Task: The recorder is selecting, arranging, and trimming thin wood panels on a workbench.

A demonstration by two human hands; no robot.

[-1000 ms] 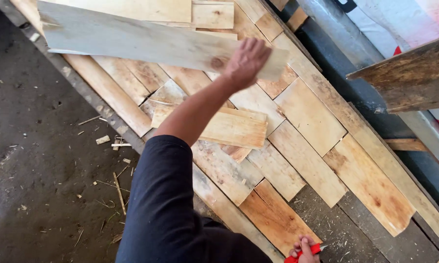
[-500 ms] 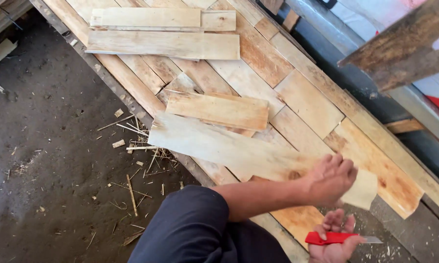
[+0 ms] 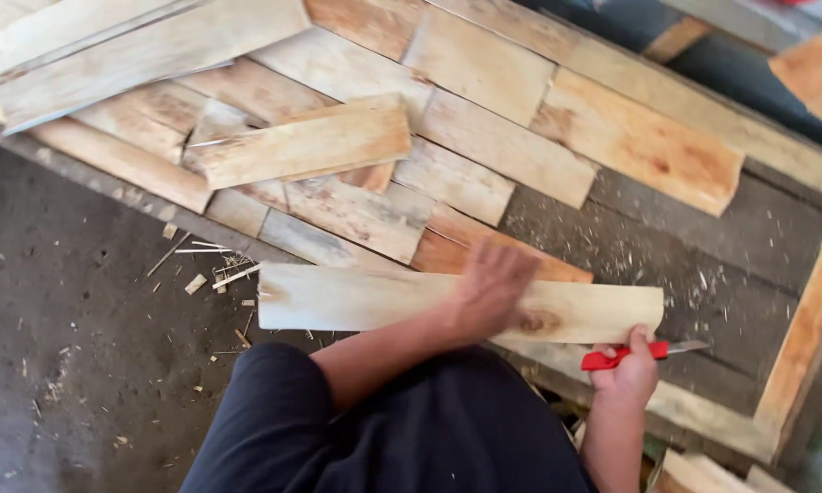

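You are pressing your left hand [image 3: 493, 290] flat onto a long pale plank [image 3: 374, 299] that is lying across the lower middle of the frame, your palm and spread fingers bearing down on its right half rather than curling round it; the hand is blurred, so you cannot tell how the fingertips are sitting. The plank is running from left of centre to right of centre, its right end carrying a dark knot and reaching just above your right hand [image 3: 626, 376]. That hand, at the lower right, is closing around the red handle of a small knife [image 3: 632, 354], thumb up, with the grey blade pointing right over the dark floor of a wooden frame [image 3: 799, 342]. The frame's pale edge boards are running down the right side and along the bottom right. Above the plank, in the centre and upper half of the frame, short boards [image 3: 484, 119] are lying side by side in slanting rows, and one loose board [image 3: 306, 146] is resting on top of them at upper left of centre. At the left, wood chips [image 3: 212, 269] are lying scattered on the dark ground [image 3: 73, 347] just beside the plank's left end.
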